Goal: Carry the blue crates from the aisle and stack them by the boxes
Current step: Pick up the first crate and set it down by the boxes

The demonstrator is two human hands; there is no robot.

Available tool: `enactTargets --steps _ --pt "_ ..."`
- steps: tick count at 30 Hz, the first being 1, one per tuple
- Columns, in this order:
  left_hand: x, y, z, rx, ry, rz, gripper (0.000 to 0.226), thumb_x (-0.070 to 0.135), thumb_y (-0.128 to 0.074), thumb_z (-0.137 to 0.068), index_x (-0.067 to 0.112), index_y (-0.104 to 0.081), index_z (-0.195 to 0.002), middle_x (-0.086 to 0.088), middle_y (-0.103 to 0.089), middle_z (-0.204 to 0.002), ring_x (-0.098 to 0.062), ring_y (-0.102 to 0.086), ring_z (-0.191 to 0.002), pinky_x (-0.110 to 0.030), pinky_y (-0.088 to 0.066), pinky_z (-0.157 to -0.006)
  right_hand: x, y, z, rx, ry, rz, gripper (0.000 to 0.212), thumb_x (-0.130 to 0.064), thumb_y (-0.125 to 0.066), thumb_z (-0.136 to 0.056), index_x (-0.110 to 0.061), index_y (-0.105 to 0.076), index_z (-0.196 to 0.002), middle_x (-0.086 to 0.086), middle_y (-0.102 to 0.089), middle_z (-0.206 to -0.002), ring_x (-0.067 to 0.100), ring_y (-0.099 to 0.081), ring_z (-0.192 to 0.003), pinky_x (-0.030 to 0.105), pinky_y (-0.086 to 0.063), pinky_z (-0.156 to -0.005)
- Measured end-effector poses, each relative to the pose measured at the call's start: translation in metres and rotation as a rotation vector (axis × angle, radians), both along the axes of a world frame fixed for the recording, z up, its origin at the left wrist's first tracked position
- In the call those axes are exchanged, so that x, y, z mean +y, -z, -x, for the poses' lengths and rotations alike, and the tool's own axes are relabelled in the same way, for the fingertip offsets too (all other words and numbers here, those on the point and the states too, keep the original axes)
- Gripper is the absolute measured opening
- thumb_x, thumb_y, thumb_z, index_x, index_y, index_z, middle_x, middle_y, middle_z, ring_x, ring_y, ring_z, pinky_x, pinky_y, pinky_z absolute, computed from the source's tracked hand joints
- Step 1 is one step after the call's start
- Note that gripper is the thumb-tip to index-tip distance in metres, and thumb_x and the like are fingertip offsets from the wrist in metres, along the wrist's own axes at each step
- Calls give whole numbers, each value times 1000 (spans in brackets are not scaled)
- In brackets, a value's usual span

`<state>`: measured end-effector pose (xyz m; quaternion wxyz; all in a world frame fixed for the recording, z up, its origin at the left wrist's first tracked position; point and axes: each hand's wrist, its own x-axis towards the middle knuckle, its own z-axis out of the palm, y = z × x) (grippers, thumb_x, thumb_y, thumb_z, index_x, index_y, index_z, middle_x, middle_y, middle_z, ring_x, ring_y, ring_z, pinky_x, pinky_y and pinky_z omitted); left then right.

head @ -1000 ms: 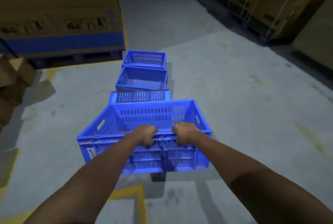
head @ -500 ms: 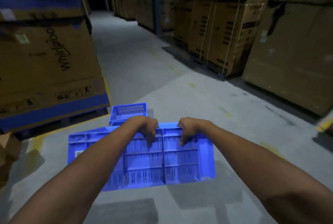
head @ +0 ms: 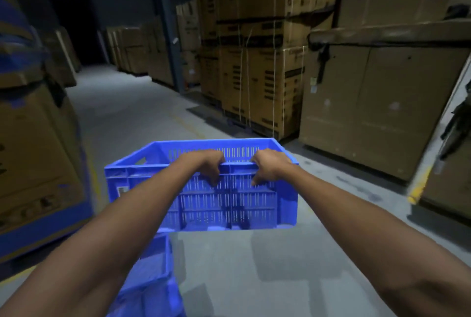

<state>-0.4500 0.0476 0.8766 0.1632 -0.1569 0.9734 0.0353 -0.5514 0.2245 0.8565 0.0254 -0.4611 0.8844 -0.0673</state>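
I hold a blue slotted plastic crate (head: 229, 202) off the floor in front of me, upright with its open top up. My left hand (head: 209, 166) and my right hand (head: 267, 167) both grip its near rim, side by side near the middle. Below my left forearm, part of another blue crate (head: 155, 273) shows on the floor; most of it is hidden by my arm.
Tall strapped cardboard boxes (head: 262, 62) line the right side of the aisle, with a large box (head: 382, 102) closer in. A big box with a blue band (head: 33, 153) stands at the left. Grey concrete floor (head: 254, 265) runs ahead, with a yellow mark (head: 418, 186).
The crate has come up from the floor row and levelled out after tilting. My view has swung up and to the right, from the row of crates to the boxes along the aisle.
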Motion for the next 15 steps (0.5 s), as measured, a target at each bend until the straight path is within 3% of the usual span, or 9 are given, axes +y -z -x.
enactTargets --steps 2,5,9,15 --pt "5 -22 48 65 27 98 36 32 -87 -64 11 -69 -87 -10 -70 -88 -24 -65 -77 -26 -43 -59 2 -18 45 63 27 49 41 -47 -84 -66 -25 -61 -91 2 -64 -94 27 -61 -99 32 -38 -67" --pt "6 -45 112 181 81 229 47 48 -86 -63 14 -65 -89 -9 -67 -97 -28 -64 -92 -28 -41 -63 3 -43 102 156 68 110 39 -47 -83 -70 -24 -53 -83 0 -60 -89 25 -60 -91 33 -38 -66" --pt "-1 -67 196 270 136 239 41 49 -85 -65 21 -59 -79 -4 -60 -87 -28 -63 -90 -31 -46 -66 1 -62 180 214 130 150 36 -46 -83 -71 -24 -66 -93 -1 -65 -89 26 -62 -88 35 -44 -68" --pt "-27 -68 337 299 259 283 35 45 -82 -70 22 -60 -84 -2 -57 -87 -27 -61 -88 -31 -43 -64 -20 -58 309 205 212 171 35 -45 -83 -70 -28 -54 -79 -4 -58 -82 25 -60 -85 35 -43 -68"
